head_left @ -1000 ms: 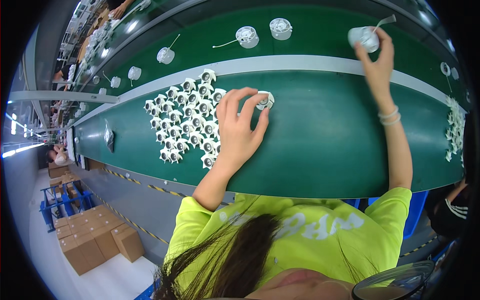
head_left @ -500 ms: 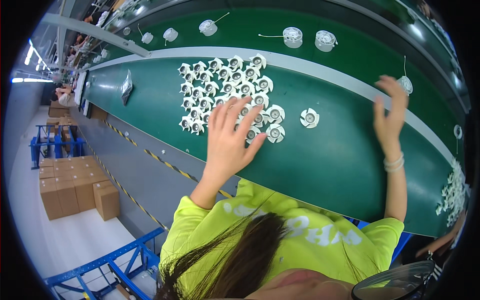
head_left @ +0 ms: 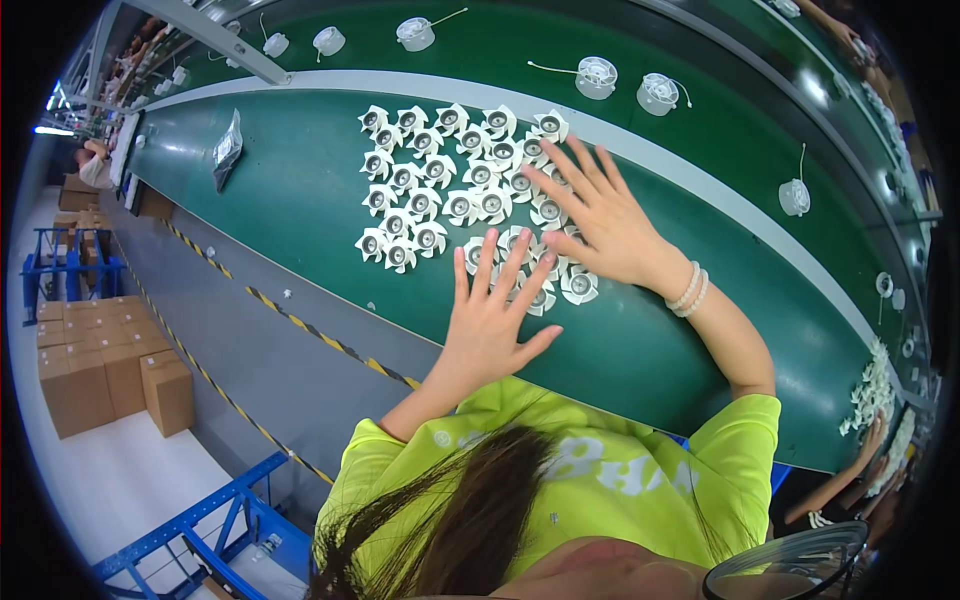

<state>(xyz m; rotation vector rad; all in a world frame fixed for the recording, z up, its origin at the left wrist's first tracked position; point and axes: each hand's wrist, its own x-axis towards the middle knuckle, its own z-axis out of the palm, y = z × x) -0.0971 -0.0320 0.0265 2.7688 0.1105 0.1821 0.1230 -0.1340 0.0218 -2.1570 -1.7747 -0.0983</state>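
Many white fan impellers (head_left: pixel 437 169) with grey hubs lie in rough rows on the green work surface (head_left: pixel 300 190) in front of me. My left hand (head_left: pixel 492 318) is spread over the near edge of the group, its fingertips on or just above impellers there. From the right, my right hand (head_left: pixel 610 220) reaches over the right edge of the group, fingers stretched apart, partly covering several impellers. An impeller (head_left: pixel 579 284) shows just below the right palm. Neither hand is closed around anything.
Beyond a pale rail, a green belt (head_left: pixel 530 40) carries white round fan housings (head_left: pixel 596 77) with wires. A silvery packet (head_left: pixel 228 150) lies at the left. A heap of white parts (head_left: pixel 868 390) and another person's arm (head_left: pixel 845 475) are at the far right. Cardboard boxes (head_left: pixel 80 385) stand on the floor.
My right hand has come in from the right, onto the impellers' right side. My left hand has shifted right and nearer me. The single impeller that lay apart is no longer seen by itself.
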